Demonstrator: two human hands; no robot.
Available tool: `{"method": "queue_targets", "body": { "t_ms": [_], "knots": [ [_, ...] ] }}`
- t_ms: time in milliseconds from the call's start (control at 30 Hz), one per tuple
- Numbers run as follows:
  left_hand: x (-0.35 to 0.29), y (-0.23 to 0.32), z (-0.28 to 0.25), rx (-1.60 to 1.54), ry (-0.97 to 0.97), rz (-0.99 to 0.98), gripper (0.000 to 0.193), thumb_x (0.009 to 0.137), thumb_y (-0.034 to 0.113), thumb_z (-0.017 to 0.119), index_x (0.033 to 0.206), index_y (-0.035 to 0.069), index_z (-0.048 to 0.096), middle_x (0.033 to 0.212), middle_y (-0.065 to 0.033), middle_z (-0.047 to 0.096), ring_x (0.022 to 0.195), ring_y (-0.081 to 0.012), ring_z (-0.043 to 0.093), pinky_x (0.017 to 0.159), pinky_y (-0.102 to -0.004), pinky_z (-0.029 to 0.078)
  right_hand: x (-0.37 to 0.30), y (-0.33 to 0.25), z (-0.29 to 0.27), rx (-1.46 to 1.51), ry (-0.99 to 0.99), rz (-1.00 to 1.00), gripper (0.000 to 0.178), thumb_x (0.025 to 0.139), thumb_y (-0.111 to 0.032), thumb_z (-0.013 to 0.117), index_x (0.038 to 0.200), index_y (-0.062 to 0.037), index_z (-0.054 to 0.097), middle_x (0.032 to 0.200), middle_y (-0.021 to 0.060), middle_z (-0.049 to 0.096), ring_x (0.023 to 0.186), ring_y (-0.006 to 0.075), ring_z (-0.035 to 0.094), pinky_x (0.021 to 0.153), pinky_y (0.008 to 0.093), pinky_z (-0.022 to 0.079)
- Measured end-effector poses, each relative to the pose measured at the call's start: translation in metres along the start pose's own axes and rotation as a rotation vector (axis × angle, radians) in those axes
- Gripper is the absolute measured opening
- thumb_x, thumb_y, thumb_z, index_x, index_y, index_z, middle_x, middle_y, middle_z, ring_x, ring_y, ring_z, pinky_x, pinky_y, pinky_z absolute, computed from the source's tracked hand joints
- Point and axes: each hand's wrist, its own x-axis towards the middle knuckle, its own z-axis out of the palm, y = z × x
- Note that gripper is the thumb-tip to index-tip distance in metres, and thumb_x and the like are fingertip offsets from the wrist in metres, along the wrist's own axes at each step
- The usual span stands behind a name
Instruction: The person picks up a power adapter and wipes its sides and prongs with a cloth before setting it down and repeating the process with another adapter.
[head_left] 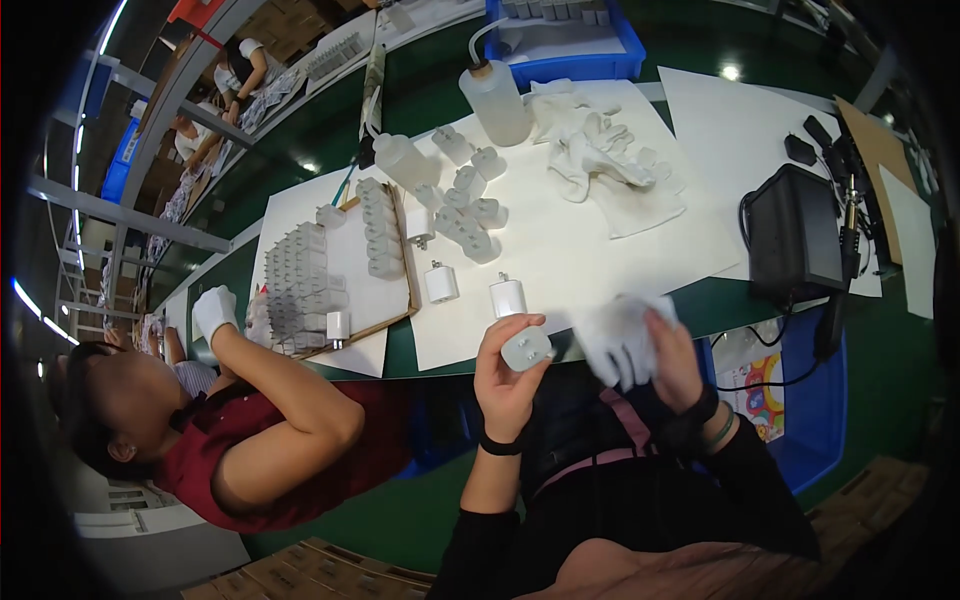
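My left hand (508, 385) pinches a white charger plug (526, 349) near the table's front edge, with its flat end turned up. To its right, my right hand (677, 362) grips a white cloth glove (617, 345), which hangs with its fingers downward and is smeared by motion. The glove and the charger are apart. Just beyond my left hand a white charger with metal prongs (508, 297) stands on the white sheet (590, 270). Another charger (440, 283) is left of it, and several more chargers (467, 230) cluster farther back.
A tray (345, 255) holds rows of chargers at left, beside a co-worker (250, 440) with a gloved hand. Squeeze bottles (495, 103) and spare white gloves (600, 150) lie farther back. A black soldering-station-like box (795, 235) and its cables stand right. A blue bin (815, 420) sits below.
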Motion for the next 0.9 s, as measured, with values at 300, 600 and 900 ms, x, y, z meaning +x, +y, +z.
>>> {"method": "queue_targets", "body": {
  "t_ms": [300,600,900],
  "knots": [
    [-0.003,-0.006,0.003,0.142,-0.125,0.118,0.046,0.07,-0.008,0.061,0.114,0.0,0.05,0.115,-0.0159,0.052,0.107,-0.0275,0.054,0.097,-0.0394,0.04,0.004,-0.032,0.022,-0.433,0.01,-0.594,0.028,0.093,-0.015,0.045,0.111,0.0005,0.058,0.107,0.0086,0.061,0.093,0.0184,0.057,0.082,0.031,0.044],
    [-0.003,-0.003,-0.002,0.547,-0.024,0.281,0.042,0.067,-0.01,0.063,0.108,-0.001,0.057,0.109,-0.0149,0.057,0.1,-0.0286,0.055,0.088,-0.0358,0.044,0.009,-0.042,0.048,-0.98,-0.286,-0.975,0.025,0.077,-0.01,0.058,0.101,-0.0073,0.064,0.103,0.0043,0.06,0.092,0.0265,0.056,0.088,0.0381,0.041],
    [0.003,-0.005,-0.003,0.816,-0.02,0.386,0.041,0.066,-0.009,0.061,0.107,0.0,0.06,0.104,-0.0142,0.06,0.097,-0.0317,0.057,0.086,-0.0372,0.046,0.004,-0.032,0.055,-1.302,-0.153,-1.077,0.023,0.075,-0.011,0.06,0.098,-0.009,0.065,0.099,0.0034,0.063,0.097,0.0232,0.059,0.092,0.0386,0.04]
  ]
}}
